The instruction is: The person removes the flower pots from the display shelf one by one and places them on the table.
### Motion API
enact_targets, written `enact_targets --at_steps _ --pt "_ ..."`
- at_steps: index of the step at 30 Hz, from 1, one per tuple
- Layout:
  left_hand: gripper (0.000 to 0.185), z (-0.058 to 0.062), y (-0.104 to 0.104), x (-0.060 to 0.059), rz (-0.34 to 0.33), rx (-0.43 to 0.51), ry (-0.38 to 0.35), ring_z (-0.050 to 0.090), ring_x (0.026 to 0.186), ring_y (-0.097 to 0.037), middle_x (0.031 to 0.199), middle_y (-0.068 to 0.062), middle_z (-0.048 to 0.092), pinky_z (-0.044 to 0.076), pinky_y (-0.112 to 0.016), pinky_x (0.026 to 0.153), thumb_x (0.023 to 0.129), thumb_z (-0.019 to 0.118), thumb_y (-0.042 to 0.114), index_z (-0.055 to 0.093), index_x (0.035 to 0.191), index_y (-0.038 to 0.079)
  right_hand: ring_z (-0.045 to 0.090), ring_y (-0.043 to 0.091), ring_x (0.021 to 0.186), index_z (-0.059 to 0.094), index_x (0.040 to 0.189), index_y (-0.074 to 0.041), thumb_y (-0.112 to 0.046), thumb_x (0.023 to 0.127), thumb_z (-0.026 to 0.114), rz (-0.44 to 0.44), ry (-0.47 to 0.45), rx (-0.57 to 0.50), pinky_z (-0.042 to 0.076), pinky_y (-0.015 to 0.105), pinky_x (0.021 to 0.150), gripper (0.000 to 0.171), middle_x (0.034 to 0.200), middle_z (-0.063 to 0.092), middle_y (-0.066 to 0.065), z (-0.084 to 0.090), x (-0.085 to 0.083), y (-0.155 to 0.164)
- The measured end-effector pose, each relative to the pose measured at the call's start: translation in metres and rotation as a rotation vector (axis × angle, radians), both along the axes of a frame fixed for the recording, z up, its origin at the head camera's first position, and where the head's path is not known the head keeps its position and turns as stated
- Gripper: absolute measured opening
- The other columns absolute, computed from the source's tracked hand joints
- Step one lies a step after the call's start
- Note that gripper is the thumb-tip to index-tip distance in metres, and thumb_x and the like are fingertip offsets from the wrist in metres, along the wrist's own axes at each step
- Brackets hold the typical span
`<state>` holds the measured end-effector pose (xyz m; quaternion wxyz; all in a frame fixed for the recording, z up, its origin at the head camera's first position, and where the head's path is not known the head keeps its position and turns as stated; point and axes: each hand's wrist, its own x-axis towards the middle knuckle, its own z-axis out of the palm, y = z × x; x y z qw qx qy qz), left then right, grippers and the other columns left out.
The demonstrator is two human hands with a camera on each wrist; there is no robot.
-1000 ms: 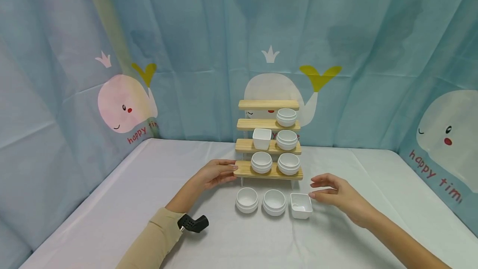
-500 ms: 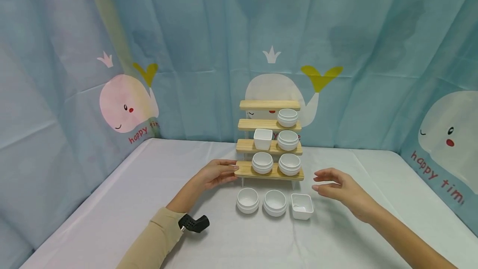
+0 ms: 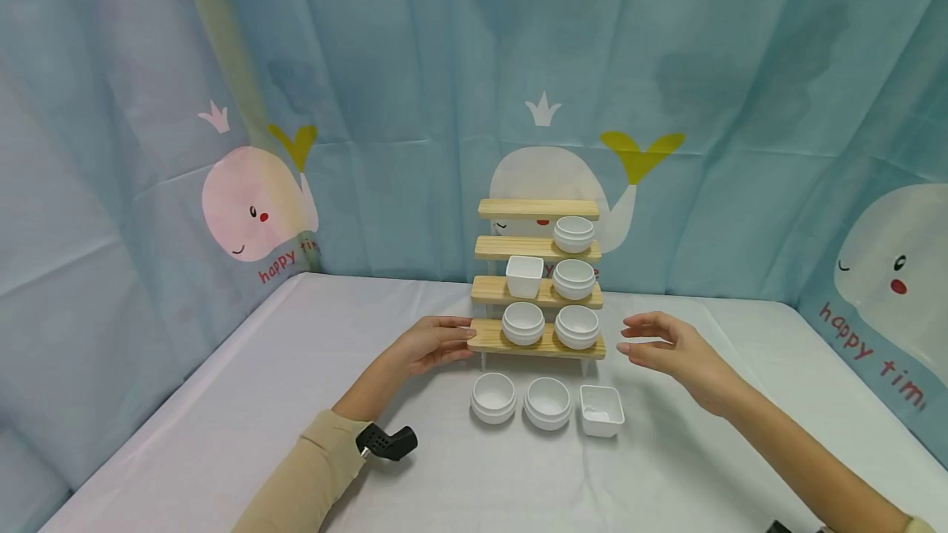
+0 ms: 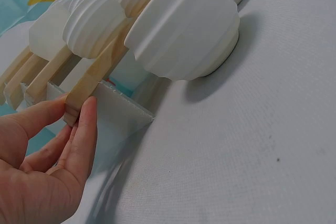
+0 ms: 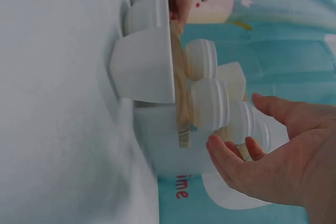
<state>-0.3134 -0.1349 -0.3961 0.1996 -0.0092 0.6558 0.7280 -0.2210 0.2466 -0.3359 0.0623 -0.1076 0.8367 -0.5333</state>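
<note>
A four-step wooden rack [image 3: 539, 340] stands at the back of the table, with round white bowls [image 3: 577, 326] and one square white cup [image 3: 524, 275] on its steps. My left hand [image 3: 437, 342] pinches the left end of the lowest plank [image 4: 84, 95] between thumb and fingers. My right hand [image 3: 659, 345] hovers open just right of that plank's other end [image 5: 181, 129], not touching it. On the table before the rack sit two round bowls [image 3: 493, 396] and a square dish [image 3: 601, 410].
The table wears a white cloth [image 3: 222, 426]. A blue whale-print curtain [image 3: 370, 105] closes in the back and both sides. A black wrist camera [image 3: 385, 441] sits on my left sleeve.
My right hand has risen from beside the square dish to the right end of the lowest plank. The left hand has kept its hold.
</note>
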Motion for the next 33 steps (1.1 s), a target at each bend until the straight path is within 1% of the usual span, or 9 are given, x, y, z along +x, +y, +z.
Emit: enact_targets --at_steps 7,10,17,19,25,30,33 --pt "0.049 0.0 0.001 0.0 -0.005 0.004 -0.005 0.074 0.084 -0.013 0.108 -0.012 0.07 0.066 -0.023 0.079 0.104 0.065 0.001 0.049 0.149 -0.01 0.064 0.026 0.123 0.043 0.15 0.008 -0.022 0.102 0.072 -0.01 0.029 -0.01 0.062 0.032 0.101 0.063 0.148 0.05 0.027 0.006 -0.01 -0.001" --pt "0.049 0.0 0.001 -0.001 -0.002 -0.002 -0.009 0.074 0.085 -0.013 0.109 -0.012 0.07 0.066 -0.023 0.079 0.104 0.065 0.002 0.05 0.149 -0.01 0.064 0.024 0.122 0.042 0.15 0.009 -0.021 0.102 0.072 -0.02 0.034 -0.014 0.062 0.029 0.1 0.064 0.148 0.05 0.027 0.01 -0.014 -0.003" --pt "0.05 0.001 0.0 -0.001 0.003 -0.008 -0.018 0.074 0.084 -0.013 0.109 -0.012 0.07 0.066 -0.023 0.08 0.103 0.067 0.003 0.051 0.149 -0.008 0.059 0.033 0.13 0.039 0.152 0.01 -0.023 0.103 0.072 -0.032 0.03 -0.012 0.061 0.027 0.1 0.067 0.15 0.046 0.03 0.017 -0.022 -0.005" --pt "0.05 0.001 0.0 -0.001 0.005 -0.005 -0.02 0.074 0.084 -0.013 0.109 -0.012 0.07 0.066 -0.023 0.079 0.103 0.066 0.002 0.051 0.149 -0.008 0.059 0.033 0.13 0.039 0.152 0.01 -0.023 0.103 0.072 -0.034 0.029 -0.01 0.061 0.026 0.1 0.067 0.15 0.046 0.03 0.019 -0.023 -0.005" --pt "0.05 0.001 0.001 0.0 0.007 0.0 -0.019 0.074 0.084 -0.013 0.108 -0.012 0.071 0.066 -0.024 0.079 0.103 0.066 0.002 0.051 0.149 -0.009 0.061 0.027 0.127 0.039 0.153 0.008 -0.024 0.103 0.071 -0.036 0.028 -0.009 0.06 0.026 0.101 0.068 0.15 0.046 0.029 0.026 -0.027 -0.005" --pt "0.05 0.001 0.001 0.0 0.003 0.001 -0.014 0.075 0.084 -0.013 0.109 -0.012 0.071 0.066 -0.024 0.079 0.103 0.066 0.002 0.05 0.15 -0.009 0.062 0.021 0.123 0.039 0.153 0.009 -0.023 0.104 0.071 -0.031 0.046 -0.017 0.06 0.026 0.102 0.067 0.15 0.045 0.03 0.031 -0.03 -0.005" --pt "0.051 0.0 0.0 -0.001 0.001 0.0 -0.01 0.075 0.084 -0.013 0.11 -0.013 0.07 0.066 -0.024 0.08 0.103 0.067 0.002 0.05 0.15 -0.009 0.062 0.021 0.123 0.038 0.154 0.009 -0.023 0.104 0.07 -0.032 0.043 -0.023 0.059 0.025 0.102 0.067 0.153 0.042 0.031 0.034 -0.032 -0.006"
